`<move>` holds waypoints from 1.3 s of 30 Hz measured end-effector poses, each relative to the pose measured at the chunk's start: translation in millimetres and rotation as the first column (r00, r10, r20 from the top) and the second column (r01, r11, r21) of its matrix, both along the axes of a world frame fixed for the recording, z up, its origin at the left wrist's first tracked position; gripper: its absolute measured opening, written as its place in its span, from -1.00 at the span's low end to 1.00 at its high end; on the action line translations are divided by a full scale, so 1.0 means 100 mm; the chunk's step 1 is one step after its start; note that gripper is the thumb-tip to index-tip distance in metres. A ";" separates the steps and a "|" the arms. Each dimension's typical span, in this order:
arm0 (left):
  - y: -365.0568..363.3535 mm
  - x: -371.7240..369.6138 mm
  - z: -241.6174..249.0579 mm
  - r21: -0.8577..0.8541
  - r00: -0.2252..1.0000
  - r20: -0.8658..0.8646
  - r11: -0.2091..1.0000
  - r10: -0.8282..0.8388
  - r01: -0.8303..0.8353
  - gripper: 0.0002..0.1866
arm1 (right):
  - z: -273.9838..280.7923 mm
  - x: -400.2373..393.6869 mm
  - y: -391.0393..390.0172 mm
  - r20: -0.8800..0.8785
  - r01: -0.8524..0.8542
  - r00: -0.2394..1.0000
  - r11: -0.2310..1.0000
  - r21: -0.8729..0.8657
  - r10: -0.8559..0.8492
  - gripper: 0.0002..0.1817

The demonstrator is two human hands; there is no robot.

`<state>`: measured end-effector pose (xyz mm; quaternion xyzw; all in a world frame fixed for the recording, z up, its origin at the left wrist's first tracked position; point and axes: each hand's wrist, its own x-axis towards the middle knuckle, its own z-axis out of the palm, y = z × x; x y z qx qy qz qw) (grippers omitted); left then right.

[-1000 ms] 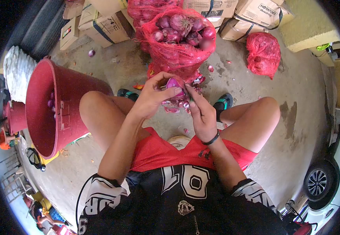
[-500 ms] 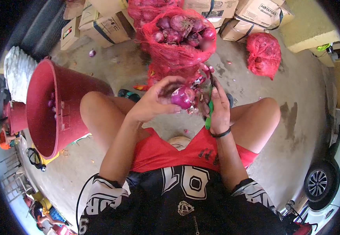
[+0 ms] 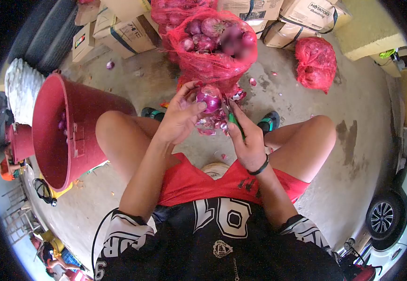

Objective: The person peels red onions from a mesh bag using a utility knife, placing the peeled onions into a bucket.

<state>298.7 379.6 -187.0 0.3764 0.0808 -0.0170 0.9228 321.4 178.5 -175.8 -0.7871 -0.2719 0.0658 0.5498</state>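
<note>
Fingers and thumb of the left hand (image 3: pixel 177 119) are clamped on an onion (image 3: pixel 209 99), just above the middle of the frame. The right hand (image 3: pixel 249 143) has its fingers closed round a green knife (image 3: pixel 235 124), blade beside the onion. Peels (image 3: pixel 207 126) lie beneath. Above is a sack (image 3: pixel 208 70) of onions; left, a tub (image 3: pixel 93 110); upper right, a red bag (image 3: pixel 315 65); along the top, boxes (image 3: pixel 125 36).

- Held onion (image 3: pixel 209 100): one.
- Green-handled knife (image 3: pixel 234 122): one.
- Loose whole onion (image 3: pixel 110 65) on floor: one.
- Red mesh sacks (image 3: pixel 208 68): three visible.
- Onions in open sack (image 3: pixel 211 27): at least six; blur prevents full count.
- Red bins (image 3: pixel 93 105): two.
- Cardboard boxes (image 3: pixel 127 33): at least five.
- Sandals (image 3: pixel 271 121): two.
- Wristband (image 3: pixel 260 166): one.
</note>
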 end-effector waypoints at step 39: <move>0.03 -0.04 0.01 0.005 0.985 -0.072 0.988 -0.156 0.157 -0.58 | 0.18 -0.08 0.02 0.042 0.004 0.999 0.992 -0.128 0.002 -0.49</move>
